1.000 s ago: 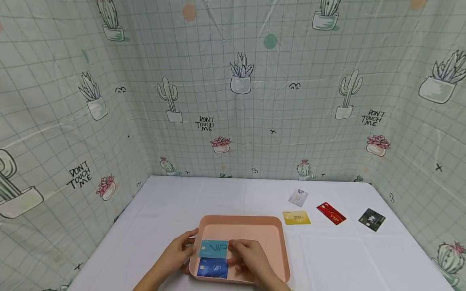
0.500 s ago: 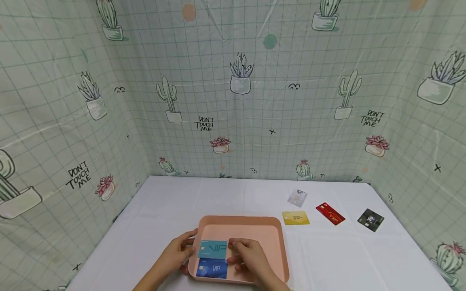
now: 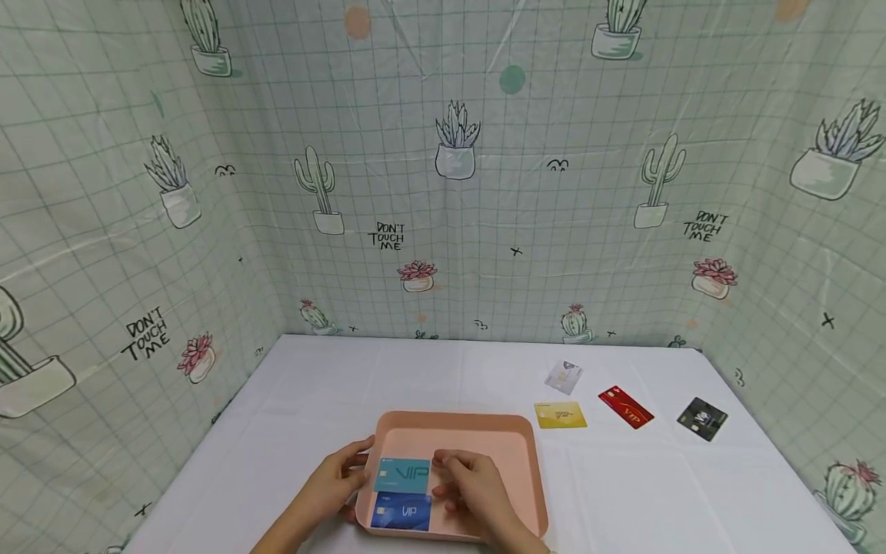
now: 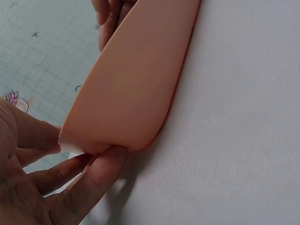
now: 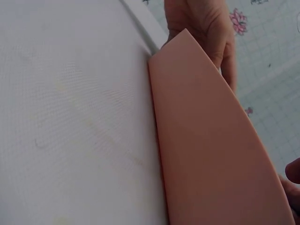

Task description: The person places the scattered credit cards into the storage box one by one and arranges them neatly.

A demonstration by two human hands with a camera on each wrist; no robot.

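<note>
In the head view, a shallow pink tray [image 3: 484, 431] lies near the front of the table. At its left side sit two cards, a teal VIP card [image 3: 403, 475] just above a blue VIP card [image 3: 401, 512]. My left hand [image 3: 335, 478] grips the tray's left side, and the left wrist view shows its fingers bent round the corner. Over the tray, my right hand [image 3: 479, 488] has loosely bent fingers beside the right edges of the two cards, with nothing seen between them. The palm side of that hand is hidden.
Beyond and right of the tray, a yellow card [image 3: 561, 415], a pale silver card [image 3: 564, 378], a red VIP card [image 3: 626, 407] and a black card [image 3: 702, 418] lie on the white tablecloth [image 3: 332, 392]. A cactus-print curtain [image 3: 477, 215] encloses the back and sides.
My right fingertips have drawn very slightly away from the teal card's right edge. The left hand stays on the tray, and both cards keep their places in it.
</note>
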